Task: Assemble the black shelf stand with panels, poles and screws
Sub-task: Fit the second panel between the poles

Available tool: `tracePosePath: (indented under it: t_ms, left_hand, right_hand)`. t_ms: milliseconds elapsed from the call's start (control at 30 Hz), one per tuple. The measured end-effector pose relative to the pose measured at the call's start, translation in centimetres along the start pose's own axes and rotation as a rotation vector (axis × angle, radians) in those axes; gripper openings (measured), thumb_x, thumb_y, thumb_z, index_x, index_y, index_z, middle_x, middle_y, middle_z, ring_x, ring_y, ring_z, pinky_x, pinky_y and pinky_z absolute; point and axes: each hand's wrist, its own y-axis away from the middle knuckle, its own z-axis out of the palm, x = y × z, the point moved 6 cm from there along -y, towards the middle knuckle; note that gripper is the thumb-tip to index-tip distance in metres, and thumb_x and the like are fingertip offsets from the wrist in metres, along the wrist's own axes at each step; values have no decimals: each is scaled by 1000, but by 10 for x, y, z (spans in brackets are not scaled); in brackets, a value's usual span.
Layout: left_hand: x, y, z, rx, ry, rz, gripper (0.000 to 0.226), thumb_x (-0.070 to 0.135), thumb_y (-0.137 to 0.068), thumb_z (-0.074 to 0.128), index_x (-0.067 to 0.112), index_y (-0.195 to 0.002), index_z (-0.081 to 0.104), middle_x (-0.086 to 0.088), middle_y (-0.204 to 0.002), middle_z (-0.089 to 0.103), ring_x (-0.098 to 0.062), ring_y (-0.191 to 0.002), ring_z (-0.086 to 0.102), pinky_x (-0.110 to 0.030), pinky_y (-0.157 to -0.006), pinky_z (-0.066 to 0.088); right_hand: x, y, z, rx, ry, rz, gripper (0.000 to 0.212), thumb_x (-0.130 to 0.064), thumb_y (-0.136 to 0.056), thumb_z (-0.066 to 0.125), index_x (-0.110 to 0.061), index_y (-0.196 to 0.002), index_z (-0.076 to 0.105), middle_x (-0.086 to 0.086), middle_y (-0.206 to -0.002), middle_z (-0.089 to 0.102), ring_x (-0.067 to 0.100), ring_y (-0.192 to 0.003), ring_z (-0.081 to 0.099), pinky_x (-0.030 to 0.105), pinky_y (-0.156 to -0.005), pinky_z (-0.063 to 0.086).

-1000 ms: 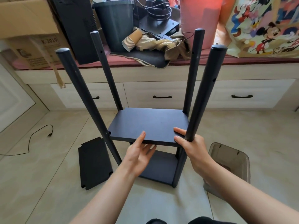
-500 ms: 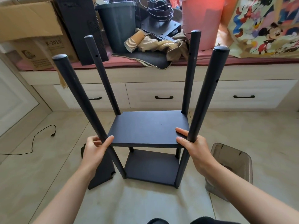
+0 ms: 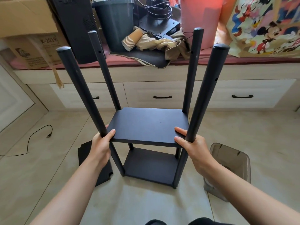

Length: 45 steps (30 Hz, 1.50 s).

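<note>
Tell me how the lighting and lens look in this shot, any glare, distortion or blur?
Head view: bright daylight from the window side blows out the pink bucket; wide-angle distortion splays the four poles, like the near left pole, outward and bows the drawer front; the left hand, right hand and middle panel are sharp, with no motion blur.

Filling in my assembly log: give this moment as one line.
stage: middle panel held | left hand: grips near-left pole | right hand: grips near-right pole | spare panel: floor
</note>
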Motion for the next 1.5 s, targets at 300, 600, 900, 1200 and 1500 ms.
tracePosePath:
  t_ms: [300,600,900,1200,1500]
  left_hand:
    - [4,-18,4,-81,-41,20,47,6,-101,56,2,-145,41,-15,-133,60,-28,-125,59,-39,-107,45]
    - [12,-23,16,-192,-76,10,18,4,-103,50,16,-115,57,-10,-120,65,-21,-109,65,-28,-90,51]
    - [20,-48,32,-114,-130,45,25,13,-102,56,8,-126,50,-7,-117,58,-23,-115,57,-26,-94,47]
    - [-43,46,92,-119,332,-377,19,14,-95,65,8,-113,64,-8,-115,69,-23,-104,65,-35,-105,45]
    - [-51,80,140,-258,513,-330,42,-8,-97,50,4,-138,50,-16,-119,71,-31,-102,72,-39,-78,63]
  right_hand:
    - [3,-11,-16,-256,-370,131,92,3,-64,55,-34,-146,32,5,-96,69,23,-79,62,34,-74,49]
    - [-2,-33,-20,-129,-95,349,40,-49,-102,45,-14,-119,56,10,-74,73,29,-61,69,41,-66,59]
    - [4,-31,-10,-192,-167,274,30,-23,-108,38,0,-122,52,10,-79,72,29,-69,72,36,-60,58]
    - [9,-26,-10,-140,-231,287,33,-24,-108,40,0,-130,45,18,-98,69,32,-73,73,39,-63,58]
    - [6,-23,-27,-155,79,289,35,-37,-104,44,-11,-126,51,11,-107,70,24,-85,75,43,-84,60]
